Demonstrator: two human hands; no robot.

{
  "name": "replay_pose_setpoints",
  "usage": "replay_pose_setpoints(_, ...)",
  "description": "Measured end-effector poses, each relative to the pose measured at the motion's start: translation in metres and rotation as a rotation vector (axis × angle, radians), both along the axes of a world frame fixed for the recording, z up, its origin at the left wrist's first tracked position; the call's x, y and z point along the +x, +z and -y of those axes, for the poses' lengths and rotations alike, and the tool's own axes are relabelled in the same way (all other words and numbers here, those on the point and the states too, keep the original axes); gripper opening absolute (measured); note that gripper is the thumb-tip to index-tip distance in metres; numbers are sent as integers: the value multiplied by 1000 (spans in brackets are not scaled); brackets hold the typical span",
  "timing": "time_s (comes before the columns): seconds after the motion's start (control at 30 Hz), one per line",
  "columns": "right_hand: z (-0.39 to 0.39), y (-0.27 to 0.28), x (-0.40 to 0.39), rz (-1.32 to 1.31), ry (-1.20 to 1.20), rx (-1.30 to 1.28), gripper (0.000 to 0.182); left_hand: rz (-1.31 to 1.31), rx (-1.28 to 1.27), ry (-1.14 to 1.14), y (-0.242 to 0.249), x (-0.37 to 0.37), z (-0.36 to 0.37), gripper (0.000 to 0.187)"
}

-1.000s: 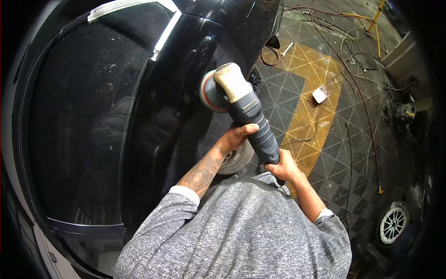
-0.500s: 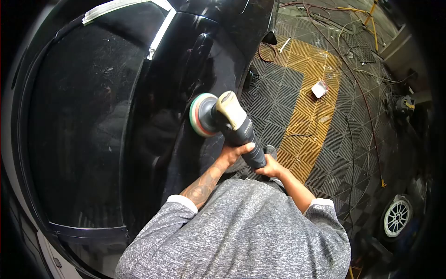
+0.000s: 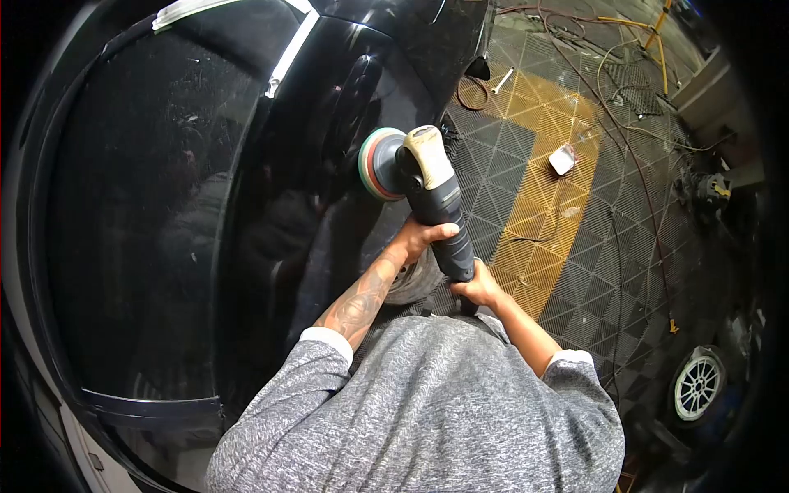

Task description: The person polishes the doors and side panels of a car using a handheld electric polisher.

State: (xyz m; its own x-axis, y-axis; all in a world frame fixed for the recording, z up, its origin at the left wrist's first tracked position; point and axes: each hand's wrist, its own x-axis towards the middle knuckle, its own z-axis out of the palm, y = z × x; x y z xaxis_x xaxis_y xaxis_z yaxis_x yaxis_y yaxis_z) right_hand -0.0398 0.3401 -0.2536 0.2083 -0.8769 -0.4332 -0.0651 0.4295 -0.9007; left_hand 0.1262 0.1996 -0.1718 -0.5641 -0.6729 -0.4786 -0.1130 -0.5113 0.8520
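Observation:
Both my hands hold a black polisher [image 3: 440, 197] with a pale tan head cover. My left hand [image 3: 420, 238] wraps round the middle of its body, thumb across the top. Farther back, my right hand [image 3: 478, 286] is closed round the rear end of the tool. The round polishing pad [image 3: 380, 164], layered green, white and red, faces the glossy black side panel of the car [image 3: 329, 197], with its face right at the paint. White masking tape [image 3: 292, 54] runs along the window edge ahead of the pad.
A dark side window [image 3: 148, 246] fills the left. On the black and yellow tile floor [image 3: 546, 238] lie a wrench [image 3: 503, 80], a small white box [image 3: 562, 160] and hoses [image 3: 649, 189]. A white-spoked wheel [image 3: 699, 386] stands at lower right, a yellow stand [image 3: 657, 37] at upper right.
The polisher has moved forward and a little right along the car's panel, both hands travelling with it. My grip looks the same.

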Motion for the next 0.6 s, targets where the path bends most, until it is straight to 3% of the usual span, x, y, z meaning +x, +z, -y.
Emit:
replay_pose_setpoints(0.1,-4,0,8,55,36,77,44,3,-63,54,8,5,-12,65)
replay_pose_setpoints(0.2,-14,-35,22,139,84,-57,42,30,-114,117,5,20,-33,64)
replay_pose_setpoints(0.3,-4,4,16,29,98,57,42,29,-73,97,8,20,-27,64)
replay_pose_setpoints(0.47,2,-31,28,175,68,-4,43,18,-93,72,10,18,-11,65)
replay_pose_setpoints(0.57,0,8,26,88,123,47,47,70,-117,82,9,29,-27,69)
replay_pose_setpoints(0.6,-2,4,33,199,107,-40,49,77,-105,92,11,30,-32,69)
